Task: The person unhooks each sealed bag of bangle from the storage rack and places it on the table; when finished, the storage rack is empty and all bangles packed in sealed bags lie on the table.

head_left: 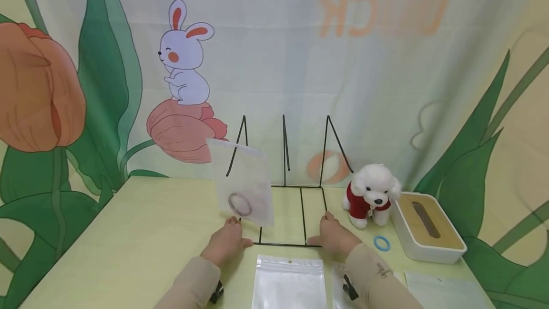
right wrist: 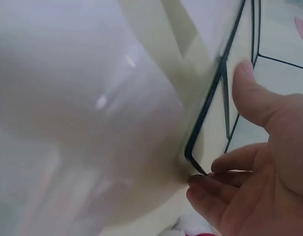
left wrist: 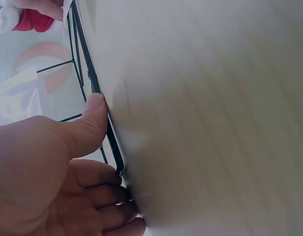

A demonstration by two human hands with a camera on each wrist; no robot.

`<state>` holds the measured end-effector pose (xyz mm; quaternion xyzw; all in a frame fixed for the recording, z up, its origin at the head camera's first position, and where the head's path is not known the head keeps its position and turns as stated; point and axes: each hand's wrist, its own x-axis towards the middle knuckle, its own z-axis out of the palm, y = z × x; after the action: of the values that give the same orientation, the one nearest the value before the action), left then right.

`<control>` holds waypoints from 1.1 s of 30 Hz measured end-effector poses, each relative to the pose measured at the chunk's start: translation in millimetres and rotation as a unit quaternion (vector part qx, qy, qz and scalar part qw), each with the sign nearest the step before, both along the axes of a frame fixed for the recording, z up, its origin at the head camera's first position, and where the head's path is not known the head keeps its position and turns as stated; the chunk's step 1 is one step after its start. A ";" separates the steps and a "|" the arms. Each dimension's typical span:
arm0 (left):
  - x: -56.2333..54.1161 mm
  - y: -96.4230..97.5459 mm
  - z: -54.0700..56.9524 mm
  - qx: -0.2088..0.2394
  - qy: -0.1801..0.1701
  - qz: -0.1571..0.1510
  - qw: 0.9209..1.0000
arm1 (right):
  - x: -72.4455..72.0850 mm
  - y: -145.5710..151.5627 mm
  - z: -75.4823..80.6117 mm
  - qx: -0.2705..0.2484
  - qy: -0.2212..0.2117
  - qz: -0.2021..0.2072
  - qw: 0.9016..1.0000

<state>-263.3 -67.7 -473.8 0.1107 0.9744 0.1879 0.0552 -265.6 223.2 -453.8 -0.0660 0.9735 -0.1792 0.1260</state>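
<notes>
A black wire rack stands on the table, its base flat and three pointed uprights at the back. My left hand grips the front left corner of the base. In the left wrist view its thumb presses the front bar, with the fingers curled at the corner. At the front right corner my right hand holds the base, thumb by the front bar and fingers bent round the side, as the right wrist view shows. A translucent white bag with a ring inside stands upright in the rack's left part, leaning slightly.
A silvery zip bag lies in front of the rack, with another bag at the right front. A blue ring, a plush white dog and a tissue box stand right. A printed curtain hangs behind.
</notes>
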 end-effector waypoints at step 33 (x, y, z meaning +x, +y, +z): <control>6.2 -76.5 74.4 0.166 -0.016 -0.006 0.986 | 6.1 5.1 -4.6 0.009 0.027 0.006 1.000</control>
<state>-257.1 -144.2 -399.4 0.1216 0.9277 0.3489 0.0526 -259.4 228.3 -458.4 -0.0759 0.9777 -0.1678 0.1012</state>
